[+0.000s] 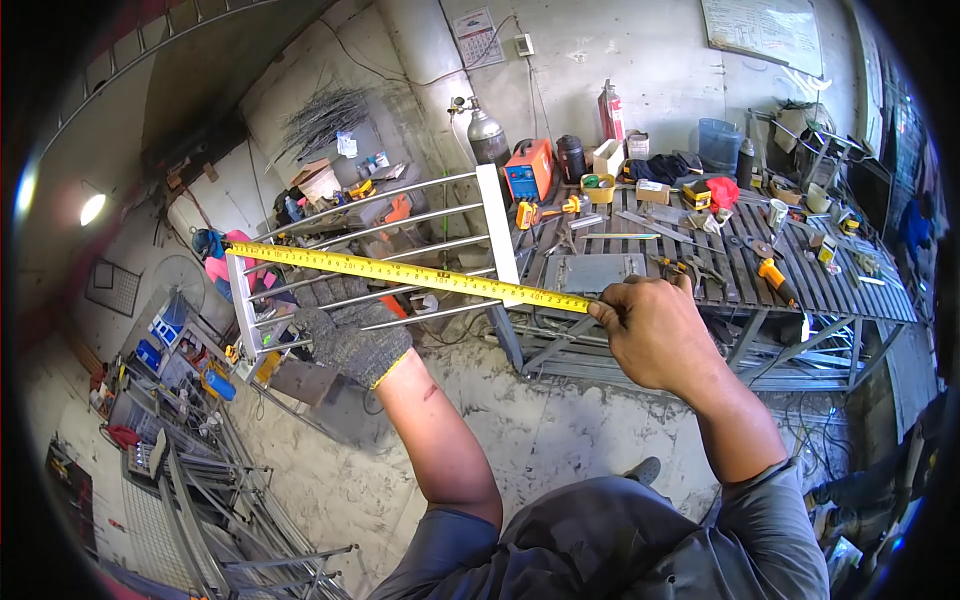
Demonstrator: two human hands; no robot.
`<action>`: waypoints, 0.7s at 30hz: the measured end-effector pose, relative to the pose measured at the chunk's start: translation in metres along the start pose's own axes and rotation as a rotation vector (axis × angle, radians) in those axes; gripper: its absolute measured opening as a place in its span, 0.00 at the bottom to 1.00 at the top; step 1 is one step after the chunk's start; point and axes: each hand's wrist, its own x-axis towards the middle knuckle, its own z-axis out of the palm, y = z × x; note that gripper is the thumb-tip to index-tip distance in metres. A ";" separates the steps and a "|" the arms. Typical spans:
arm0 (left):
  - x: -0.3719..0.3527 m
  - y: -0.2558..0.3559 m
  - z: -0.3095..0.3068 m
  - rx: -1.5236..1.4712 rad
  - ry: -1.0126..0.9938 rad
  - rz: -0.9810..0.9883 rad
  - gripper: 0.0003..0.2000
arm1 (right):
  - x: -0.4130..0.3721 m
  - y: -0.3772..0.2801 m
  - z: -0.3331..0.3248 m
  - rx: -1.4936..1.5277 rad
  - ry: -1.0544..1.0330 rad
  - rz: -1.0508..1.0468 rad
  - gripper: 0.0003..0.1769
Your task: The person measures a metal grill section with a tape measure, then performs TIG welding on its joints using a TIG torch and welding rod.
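Observation:
A white metal frame (pixel 498 225) with several thin cross rods is held up in front of me. My left hand (pixel 350 340), in a grey knitted glove with a yellow cuff edge, is closed around its lower rods; some fingers are partly hidden among them. A yellow tape measure blade (pixel 400 272) runs slantwise across the frame, from its far left corner past the right white bar. Bare, my right hand (pixel 650 332) pinches the near end of this blade between thumb and fingers. Whether a tape case sits inside that fist is hidden.
A slatted metal workbench (pixel 690 262) holds an orange welding machine (pixel 528 170), an angle grinder (pixel 775 280) and pliers. A gas cylinder (pixel 487 135) stands behind. Metal frames (pixel 205 515) are piled lower left. Another person in pink (pixel 216 265) is beyond the frame. Cables lie under the bench.

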 end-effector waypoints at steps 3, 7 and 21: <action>-0.002 0.000 0.000 0.011 0.013 -0.030 0.25 | -0.002 0.000 0.001 0.003 0.015 0.006 0.18; -0.003 -0.001 -0.001 0.037 0.051 -0.092 0.25 | -0.001 0.011 0.007 0.012 0.099 -0.043 0.18; -0.084 0.021 -0.109 0.429 0.063 -1.221 0.16 | -0.030 0.150 0.024 0.063 -0.203 0.304 0.14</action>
